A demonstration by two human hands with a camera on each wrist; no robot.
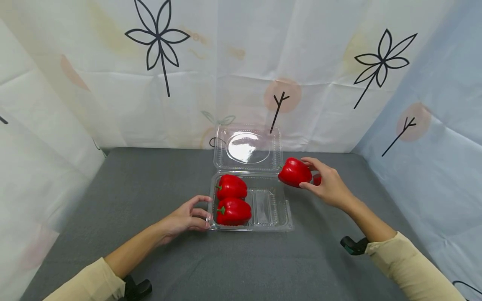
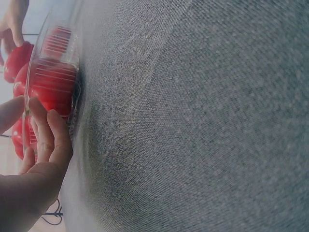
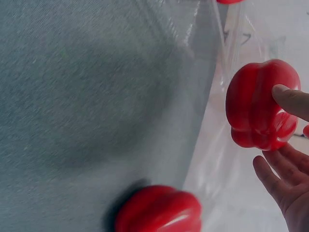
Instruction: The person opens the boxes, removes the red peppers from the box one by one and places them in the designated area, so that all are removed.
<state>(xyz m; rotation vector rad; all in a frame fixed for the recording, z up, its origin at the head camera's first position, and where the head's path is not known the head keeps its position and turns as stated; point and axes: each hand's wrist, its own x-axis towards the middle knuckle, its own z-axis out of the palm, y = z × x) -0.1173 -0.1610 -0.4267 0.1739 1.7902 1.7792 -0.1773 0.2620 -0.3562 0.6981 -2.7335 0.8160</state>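
My right hand holds a red bell pepper by thumb and fingertips, above the right edge of an open clear plastic container. In the right wrist view that pepper hangs clear of the grey surface. Two red peppers lie one behind the other in the container's left half, green stems facing left. At its left side, my left hand grips the rim, with thumb and fingers on either side of it in the left wrist view.
Another red pepper lies on the grey cloth, partly hidden behind my right hand in the head view. The container's clear lid stands raised at the back, against a white patterned curtain. Fabric also hangs at both sides.
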